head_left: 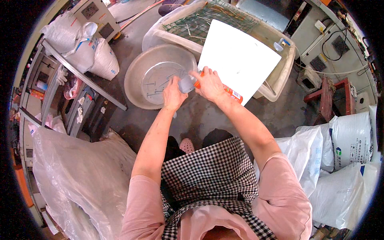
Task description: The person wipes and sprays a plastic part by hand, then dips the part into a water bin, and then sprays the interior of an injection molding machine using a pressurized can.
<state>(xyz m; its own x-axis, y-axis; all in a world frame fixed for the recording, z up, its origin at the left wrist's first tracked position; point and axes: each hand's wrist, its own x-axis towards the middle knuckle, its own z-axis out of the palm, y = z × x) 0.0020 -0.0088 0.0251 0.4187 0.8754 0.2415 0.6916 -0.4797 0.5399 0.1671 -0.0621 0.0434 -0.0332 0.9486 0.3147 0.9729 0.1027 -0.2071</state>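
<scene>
My left hand (174,96) is closed on a small translucent pale-grey plastic piece (186,84), above the right side of a wide grey basin (134,86). My right hand (211,85) grips an orange can with a printed label (234,95). The can's orange top end is close beside the plastic piece; whether they touch cannot be told. Several thin, dark, nail-like pieces (149,84) lie on the basin's floor. Under my right hand and the can is a large white board (240,52), leaning over a tub.
Behind the board stands a pale rectangular tub (290,74) with green netting (188,26). Stuffed sacks crowd the left (80,172) and right (344,192). A metal frame (88,78) is at the left, a reddish stand (330,96) at the right.
</scene>
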